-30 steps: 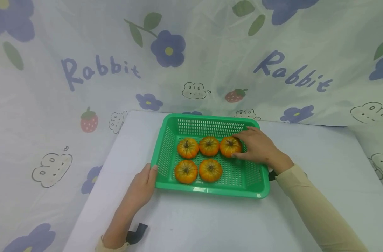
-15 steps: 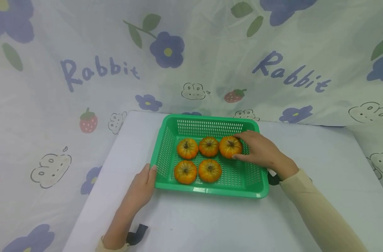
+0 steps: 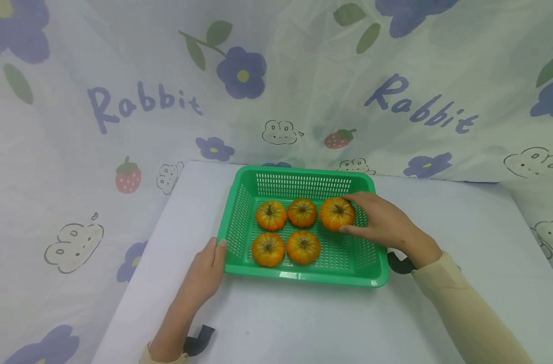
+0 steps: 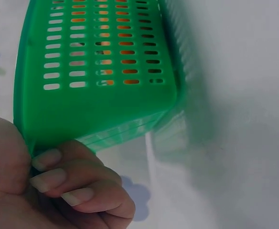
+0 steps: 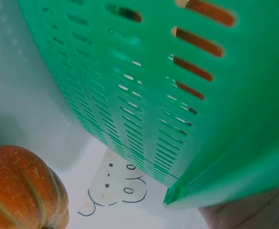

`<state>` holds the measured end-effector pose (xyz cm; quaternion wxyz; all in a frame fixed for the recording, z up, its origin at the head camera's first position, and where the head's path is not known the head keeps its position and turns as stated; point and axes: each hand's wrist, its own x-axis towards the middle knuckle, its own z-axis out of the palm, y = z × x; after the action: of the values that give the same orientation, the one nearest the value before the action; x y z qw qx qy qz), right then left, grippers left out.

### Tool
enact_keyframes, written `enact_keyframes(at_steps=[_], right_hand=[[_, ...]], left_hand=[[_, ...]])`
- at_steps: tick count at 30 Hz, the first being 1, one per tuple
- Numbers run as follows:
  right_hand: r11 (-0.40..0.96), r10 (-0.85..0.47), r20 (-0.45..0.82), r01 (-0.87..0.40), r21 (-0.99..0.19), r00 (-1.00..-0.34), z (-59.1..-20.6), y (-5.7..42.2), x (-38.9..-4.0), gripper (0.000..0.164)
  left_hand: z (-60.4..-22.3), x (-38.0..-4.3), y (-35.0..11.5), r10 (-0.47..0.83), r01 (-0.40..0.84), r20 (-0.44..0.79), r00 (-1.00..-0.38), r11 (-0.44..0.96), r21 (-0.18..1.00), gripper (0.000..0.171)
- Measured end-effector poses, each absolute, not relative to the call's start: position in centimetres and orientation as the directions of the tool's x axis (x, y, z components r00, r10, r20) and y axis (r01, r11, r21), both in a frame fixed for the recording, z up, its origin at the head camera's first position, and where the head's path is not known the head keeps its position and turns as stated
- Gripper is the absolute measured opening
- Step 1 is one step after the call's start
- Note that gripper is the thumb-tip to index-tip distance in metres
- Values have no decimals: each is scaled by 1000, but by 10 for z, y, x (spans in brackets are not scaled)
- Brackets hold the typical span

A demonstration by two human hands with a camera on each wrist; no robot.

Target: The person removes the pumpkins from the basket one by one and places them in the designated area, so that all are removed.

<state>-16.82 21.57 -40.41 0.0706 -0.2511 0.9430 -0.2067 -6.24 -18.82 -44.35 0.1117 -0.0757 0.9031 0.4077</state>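
We see that the far-right pumpkin (image 3: 334, 216), pinched by the right hand (image 3: 387, 222), has shifted away from the middle pumpkin (image 3: 302, 212), so we judge it freed from its neighbour, inside the green basket (image 3: 299, 276) whose rim the left hand (image 3: 205, 273) grips. We cannot tell whether its underside touches the floor; the right wrist view misses that grasp and crops an outside pumpkin (image 5: 22, 191)

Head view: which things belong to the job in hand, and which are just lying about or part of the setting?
Seemingly in the job:
- right hand, holding one pumpkin
- left hand, gripping the green basket
- four other pumpkins inside it

Just surroundings:
- white tabletop
- printed backdrop
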Motion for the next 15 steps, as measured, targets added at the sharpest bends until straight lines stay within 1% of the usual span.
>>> enact_keyframes(at_steps=[5,15], right_hand=[[792,-486,-19,-431,-432,-874,-398,220,-160,79],[791,-460,22,-421,-444,-888,-390,233,-146,80]], left_hand=[[-444,-62,-187,-56,-225,-251,-966,654,722,49],[-444,-61,-187,-57,-217,-238,-970,651,728,50]])
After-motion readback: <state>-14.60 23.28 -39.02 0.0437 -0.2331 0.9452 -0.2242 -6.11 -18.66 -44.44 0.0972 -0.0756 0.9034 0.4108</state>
